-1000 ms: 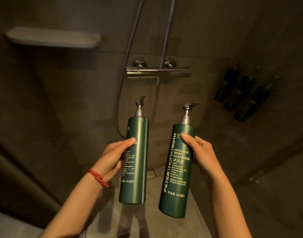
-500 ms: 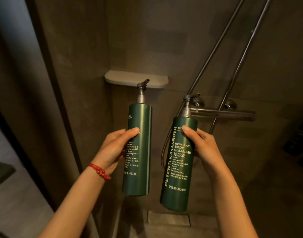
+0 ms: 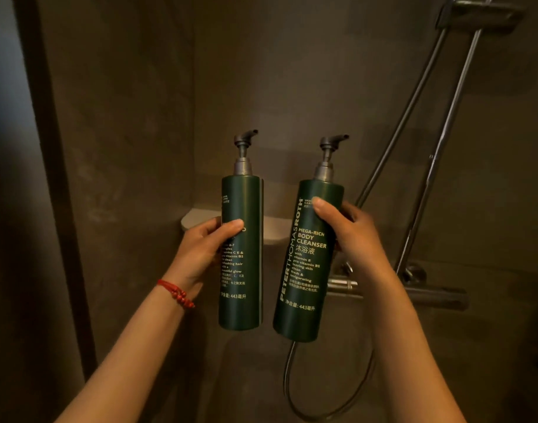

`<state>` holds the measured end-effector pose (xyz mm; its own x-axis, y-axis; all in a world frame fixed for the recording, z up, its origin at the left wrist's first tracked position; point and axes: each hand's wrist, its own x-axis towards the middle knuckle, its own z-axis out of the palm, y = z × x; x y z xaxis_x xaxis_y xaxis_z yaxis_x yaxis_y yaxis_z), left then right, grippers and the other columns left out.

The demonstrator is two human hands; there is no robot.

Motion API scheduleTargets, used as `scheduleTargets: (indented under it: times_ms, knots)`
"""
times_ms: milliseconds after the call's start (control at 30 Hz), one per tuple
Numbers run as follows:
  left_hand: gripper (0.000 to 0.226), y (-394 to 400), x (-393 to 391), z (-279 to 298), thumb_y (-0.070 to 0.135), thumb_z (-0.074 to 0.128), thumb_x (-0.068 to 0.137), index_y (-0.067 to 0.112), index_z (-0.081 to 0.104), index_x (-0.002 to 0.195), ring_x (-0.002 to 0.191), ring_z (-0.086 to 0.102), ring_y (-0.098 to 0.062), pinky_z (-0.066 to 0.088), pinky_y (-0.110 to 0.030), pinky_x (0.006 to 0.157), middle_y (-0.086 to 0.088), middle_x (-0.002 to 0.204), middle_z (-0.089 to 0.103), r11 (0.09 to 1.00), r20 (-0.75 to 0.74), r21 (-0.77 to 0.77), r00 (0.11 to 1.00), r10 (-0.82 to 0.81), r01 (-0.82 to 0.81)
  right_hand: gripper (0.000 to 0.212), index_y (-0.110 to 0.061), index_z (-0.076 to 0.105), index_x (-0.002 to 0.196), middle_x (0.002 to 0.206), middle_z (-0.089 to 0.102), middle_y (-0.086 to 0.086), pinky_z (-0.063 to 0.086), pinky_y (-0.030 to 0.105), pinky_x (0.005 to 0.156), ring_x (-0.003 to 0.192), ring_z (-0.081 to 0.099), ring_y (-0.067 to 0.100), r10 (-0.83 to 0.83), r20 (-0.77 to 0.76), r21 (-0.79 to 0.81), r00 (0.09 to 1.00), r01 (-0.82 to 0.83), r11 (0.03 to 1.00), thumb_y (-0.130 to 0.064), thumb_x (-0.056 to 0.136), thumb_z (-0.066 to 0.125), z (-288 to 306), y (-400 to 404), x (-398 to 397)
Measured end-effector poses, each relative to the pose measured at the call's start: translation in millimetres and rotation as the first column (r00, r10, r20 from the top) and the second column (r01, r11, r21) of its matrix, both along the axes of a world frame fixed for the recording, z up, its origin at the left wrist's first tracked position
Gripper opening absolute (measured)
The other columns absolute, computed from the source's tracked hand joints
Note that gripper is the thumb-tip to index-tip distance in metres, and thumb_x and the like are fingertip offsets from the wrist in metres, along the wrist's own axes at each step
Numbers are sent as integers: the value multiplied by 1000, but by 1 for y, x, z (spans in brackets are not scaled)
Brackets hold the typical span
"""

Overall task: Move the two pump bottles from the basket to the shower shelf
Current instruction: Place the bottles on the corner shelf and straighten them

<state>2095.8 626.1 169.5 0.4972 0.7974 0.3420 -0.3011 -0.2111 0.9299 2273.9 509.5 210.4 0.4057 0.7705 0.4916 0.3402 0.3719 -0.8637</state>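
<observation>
Two tall dark green pump bottles with grey pump heads are held upright in front of the shower wall. My left hand [image 3: 205, 248], with a red bead bracelet at the wrist, grips the left pump bottle [image 3: 241, 270] around its middle. My right hand [image 3: 350, 233] grips the right pump bottle [image 3: 307, 288], labelled body cleanser, near its upper half; it leans slightly right. The pale shower shelf [image 3: 274, 230] sits on the wall directly behind both bottles, mostly hidden by them and by my left hand. The basket is out of view.
A chrome shower rail and riser pipe [image 3: 438, 154] slant up at the right. The mixer valve bar [image 3: 420, 293] sticks out below my right hand, and the hose [image 3: 295, 389] loops beneath the bottles. A dark vertical door frame [image 3: 57, 178] stands on the left.
Both hands have raised the bottles and brought them closer to the shelf, which has shifted from upper left to straight behind them. The row of dark wall bottles has left the view.
</observation>
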Motion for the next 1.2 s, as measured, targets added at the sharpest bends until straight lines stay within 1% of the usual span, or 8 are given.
scheduleTargets:
  times_ms: [133,300,467,567,633,767,1100,1200]
  knots:
    - [38,32,18,20,44,67,49,21,64,79,71,65,-11,50,-28,69,7,70,70,999,25,32,999,37,-38,39,-31,65,83,72,72,-19,49,11,52,70,68,3,26,46,66,999,-29,997,-57,54,66,24,32,18]
    - [32,65,33,38,36,75,57,26,63,86,80,65,-12,49,-27,67,2,87,67,994,40,97,998,44,-47,32,-33,63,83,74,71,-13,48,9,52,70,67,0,60,99,133,993,-73,988,-54,58,66,43,63,38]
    - [42,94,43,48,42,69,51,28,61,89,88,62,-18,49,-31,71,-1,94,64,989,44,133,997,62,-68,29,-33,58,84,84,65,-9,48,9,53,69,65,-4,109,164,168,980,-136,976,-48,60,65,50,94,52]
    - [36,112,44,53,39,71,58,28,60,91,90,61,-20,48,-32,70,-2,96,63,986,50,148,996,74,-81,24,-34,59,84,85,65,-9,48,8,54,69,65,-4,111,172,194,979,-144,970,-44,65,68,54,113,56]
    - [35,124,44,55,41,65,60,28,60,92,90,61,-20,48,-30,68,-2,96,63,985,58,151,995,75,-84,18,-35,58,85,85,65,-10,47,7,53,70,64,-5,111,170,202,979,-145,969,-36,71,69,57,125,57]
    - [33,148,49,55,39,71,62,30,62,92,89,63,-19,50,-29,67,-2,97,64,985,49,155,996,68,-74,17,-35,60,83,84,66,-10,47,8,53,72,65,-3,112,152,232,982,-146,962,-33,70,71,57,147,56]
    - [52,196,59,38,55,79,40,36,69,87,80,69,-11,53,-23,61,7,84,74,992,53,115,998,36,-42,22,-39,60,86,90,66,-12,48,7,57,77,63,-6,97,150,197,984,-126,972,-30,71,72,42,188,62]
    - [50,202,59,37,51,80,40,35,69,86,79,69,-11,54,-23,59,11,81,74,994,65,108,998,6,-13,24,-39,60,90,92,66,-12,48,7,57,78,63,-6,95,149,194,984,-123,973,-33,70,72,40,193,63]
